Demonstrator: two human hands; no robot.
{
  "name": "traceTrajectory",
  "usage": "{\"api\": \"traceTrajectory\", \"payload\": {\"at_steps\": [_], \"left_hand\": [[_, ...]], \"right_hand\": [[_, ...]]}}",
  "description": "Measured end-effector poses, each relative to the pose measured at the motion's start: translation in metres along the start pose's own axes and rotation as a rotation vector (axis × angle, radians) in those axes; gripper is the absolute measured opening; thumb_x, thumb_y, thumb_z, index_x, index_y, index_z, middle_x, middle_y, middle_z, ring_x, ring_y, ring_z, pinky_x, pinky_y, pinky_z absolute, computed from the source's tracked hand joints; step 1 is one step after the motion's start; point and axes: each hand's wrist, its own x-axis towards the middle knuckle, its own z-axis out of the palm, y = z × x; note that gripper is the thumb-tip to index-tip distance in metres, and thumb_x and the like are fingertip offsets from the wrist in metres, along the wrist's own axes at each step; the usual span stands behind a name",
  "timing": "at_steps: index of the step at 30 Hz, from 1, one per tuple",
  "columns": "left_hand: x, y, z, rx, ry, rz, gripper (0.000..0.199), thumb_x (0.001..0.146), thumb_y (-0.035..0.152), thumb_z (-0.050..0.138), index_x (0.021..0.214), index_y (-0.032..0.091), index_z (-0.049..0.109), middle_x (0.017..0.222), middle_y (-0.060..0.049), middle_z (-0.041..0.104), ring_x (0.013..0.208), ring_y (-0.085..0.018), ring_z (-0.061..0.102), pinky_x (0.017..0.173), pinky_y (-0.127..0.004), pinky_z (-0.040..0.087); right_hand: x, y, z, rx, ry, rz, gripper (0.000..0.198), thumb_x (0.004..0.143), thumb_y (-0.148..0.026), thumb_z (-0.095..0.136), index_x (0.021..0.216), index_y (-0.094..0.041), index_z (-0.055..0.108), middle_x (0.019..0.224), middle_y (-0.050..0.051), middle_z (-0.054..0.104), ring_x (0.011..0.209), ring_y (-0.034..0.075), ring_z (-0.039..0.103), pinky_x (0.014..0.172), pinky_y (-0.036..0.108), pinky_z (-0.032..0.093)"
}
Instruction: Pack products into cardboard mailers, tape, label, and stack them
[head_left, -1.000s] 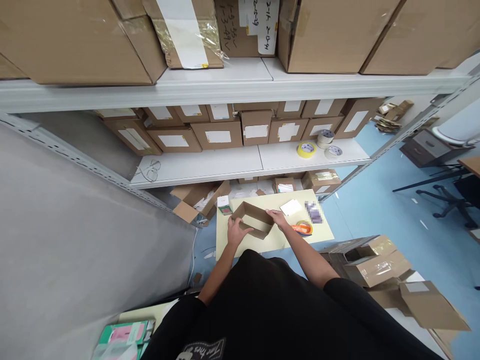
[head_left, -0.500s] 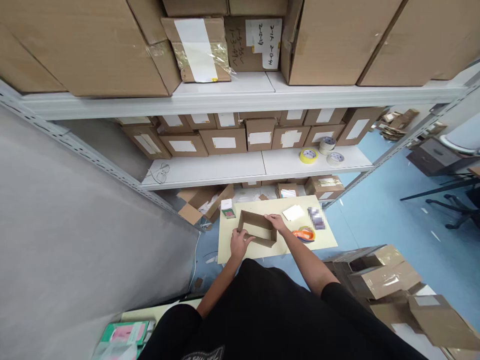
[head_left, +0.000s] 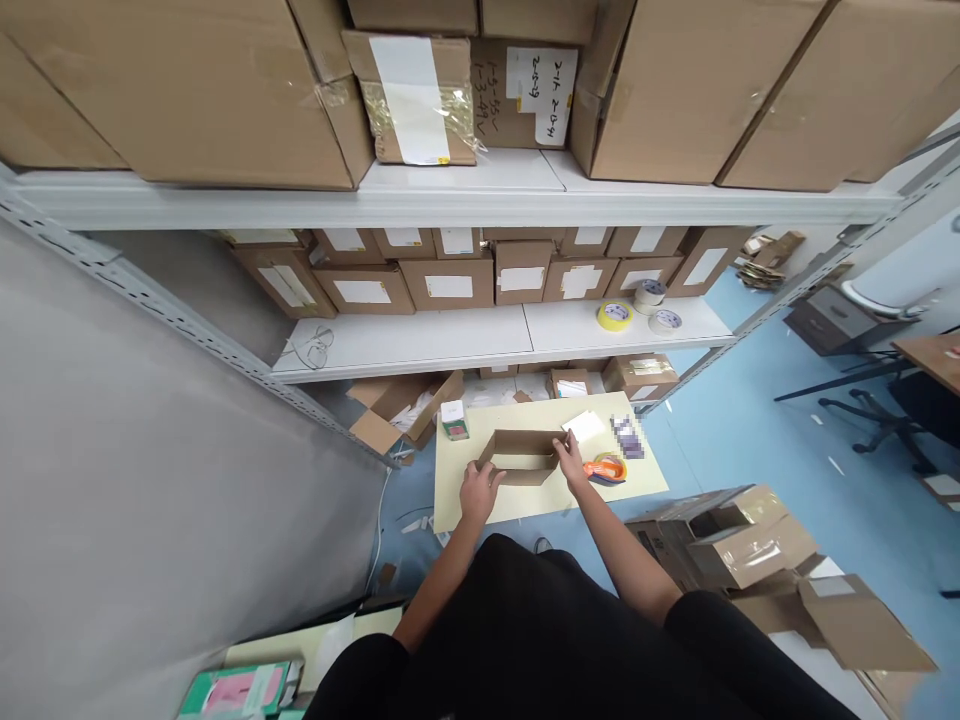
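Labelled cartons (head_left: 448, 284) on white shelf (head_left: 420, 335).

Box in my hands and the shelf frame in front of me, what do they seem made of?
The box looks like matte brown cardboard: thin, flat walls with folded corners. The shelf frame is probably painted metal, smooth and pale grey; its slotted uprights suggest that.

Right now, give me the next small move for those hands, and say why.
I'd probably nudge the cardboard frame square: the left hand and right hand hold it at opposite ends, its outline looks skewed, and the cream tabletop shows through its middle, so no closed bottom seems to brace it.
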Motion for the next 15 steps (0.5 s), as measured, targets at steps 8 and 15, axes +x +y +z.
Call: {"api": "traceTrajectory", "payload": {"at_steps": [8,15], "left_hand": [[-0.004,-0.004,0.003,-0.085,0.010,0.053,0.046,0.101,0.049,0.051,0.139,0.024,0.063,0.161,-0.018,0.035,0.131,-0.034,0.058,0.096,-0.042,0.056],[0.003,-0.009,-0.008,-0.147,-0.030,0.142,0.071,0.101,0.043,0.053,0.164,0.025,0.028,0.155,-0.016,0.051,0.119,-0.031,0.067,0.088,-0.038,0.059]], "right_hand": [[-0.027,0.010,0.017,-0.104,-0.142,-0.135,0.076,0.089,-0.051,0.047,0.159,-0.022,0.037,0.162,0.008,0.044,0.150,0.024,0.040,0.123,0.042,0.033],[-0.020,0.004,0.014,-0.075,0.146,0.065,0.045,0.083,-0.052,0.047,0.112,-0.019,0.059,0.111,0.012,0.067,0.102,0.028,0.062,0.090,0.039,0.050]]}}
